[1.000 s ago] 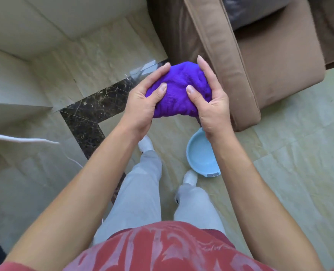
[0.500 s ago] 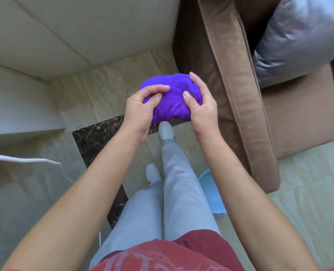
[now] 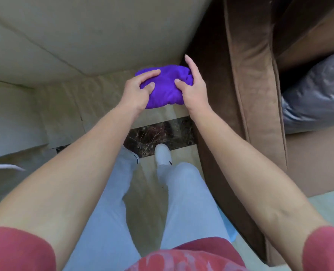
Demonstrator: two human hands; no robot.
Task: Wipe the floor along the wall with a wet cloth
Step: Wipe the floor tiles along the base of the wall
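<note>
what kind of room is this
Likely a home living room: a brown upholstered sofa with a grey cushion, polished marble-look floor tiles meeting a plain wall. Both hands hold a purple cloth.

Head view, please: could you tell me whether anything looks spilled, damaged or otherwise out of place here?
Nothing stands out. Both the left hand and the right hand hold the bunched purple cloth above the floor near the wall, beside the brown sofa. No spill or damage shows.

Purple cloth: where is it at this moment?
In the head view the purple cloth sits bunched at upper centre, in the grip of the left hand and right hand, above the floor, just left of the brown sofa arm.
</note>
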